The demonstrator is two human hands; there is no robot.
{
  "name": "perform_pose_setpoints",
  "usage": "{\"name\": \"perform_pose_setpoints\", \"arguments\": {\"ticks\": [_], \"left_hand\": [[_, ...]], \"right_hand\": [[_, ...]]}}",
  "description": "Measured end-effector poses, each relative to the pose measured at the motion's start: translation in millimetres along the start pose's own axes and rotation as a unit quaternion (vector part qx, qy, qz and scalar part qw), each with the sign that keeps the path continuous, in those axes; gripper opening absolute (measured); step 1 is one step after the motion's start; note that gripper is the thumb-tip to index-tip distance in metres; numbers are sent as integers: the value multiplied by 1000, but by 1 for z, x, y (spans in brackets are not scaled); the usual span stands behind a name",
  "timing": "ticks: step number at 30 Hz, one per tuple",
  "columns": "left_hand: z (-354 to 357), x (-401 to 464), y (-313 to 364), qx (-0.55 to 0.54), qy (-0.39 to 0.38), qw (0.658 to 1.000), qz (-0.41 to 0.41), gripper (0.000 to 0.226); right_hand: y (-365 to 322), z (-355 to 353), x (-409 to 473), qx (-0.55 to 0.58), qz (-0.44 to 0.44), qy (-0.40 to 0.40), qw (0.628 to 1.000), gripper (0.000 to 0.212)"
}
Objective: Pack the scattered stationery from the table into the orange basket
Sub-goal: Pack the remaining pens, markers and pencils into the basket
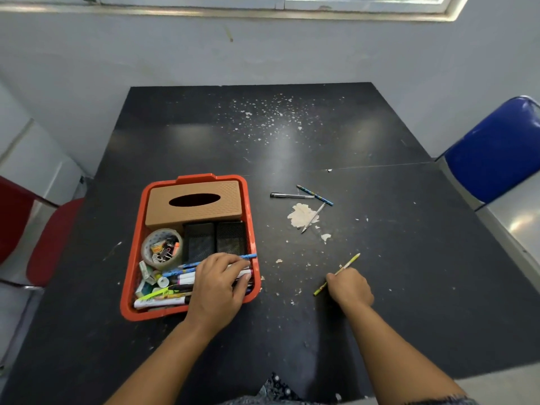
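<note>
Orange basket (133,252) packed with markers; three pens (309,204) loose on table.

One orange basket (133,249) on the bench (380,287). In it: one tan tissue box (194,213), two black mesh holders (198,241) (231,237), one tape roll (147,252). Markers and highlighters piled in the basket, count unclear. Loose on the bench: three pens (292,195) (315,195) (313,218). One yellow pencil (350,261) in hand. Two hands (217,287) (350,287). Chairs: one blue (496,150), one red (52,244).
</note>
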State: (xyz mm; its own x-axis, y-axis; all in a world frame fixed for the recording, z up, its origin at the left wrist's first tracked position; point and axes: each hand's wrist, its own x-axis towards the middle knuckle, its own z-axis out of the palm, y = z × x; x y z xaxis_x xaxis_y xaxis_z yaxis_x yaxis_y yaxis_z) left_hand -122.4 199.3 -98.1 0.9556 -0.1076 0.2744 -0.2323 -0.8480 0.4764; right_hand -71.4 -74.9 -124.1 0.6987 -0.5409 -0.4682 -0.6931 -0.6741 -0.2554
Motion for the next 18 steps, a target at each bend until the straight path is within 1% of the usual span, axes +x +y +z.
{"name": "perform_pose_setpoints", "arguments": {"ticks": [2,6,12,15,18], "left_hand": [[-2,-1,-1,-3,3,1000,-2,32],[-6,-2,-3,-12,15,1000,-5,29],[-10,-3,-5,-21,28,999,8,27],[-14,4,-4,-14,40,999,24,26],[-18,14,-7,-3,56,998,37,30]], "right_hand": [[-2,-1,0,12,1,-5,1000,21],[-4,-3,-1,14,-25,9,1000,21],[-32,-3,-17,45,-148,11,988,19],[-55,-7,-31,51,-206,0,977,18],[-78,-10,-48,53,-270,-14,961,18]]}}
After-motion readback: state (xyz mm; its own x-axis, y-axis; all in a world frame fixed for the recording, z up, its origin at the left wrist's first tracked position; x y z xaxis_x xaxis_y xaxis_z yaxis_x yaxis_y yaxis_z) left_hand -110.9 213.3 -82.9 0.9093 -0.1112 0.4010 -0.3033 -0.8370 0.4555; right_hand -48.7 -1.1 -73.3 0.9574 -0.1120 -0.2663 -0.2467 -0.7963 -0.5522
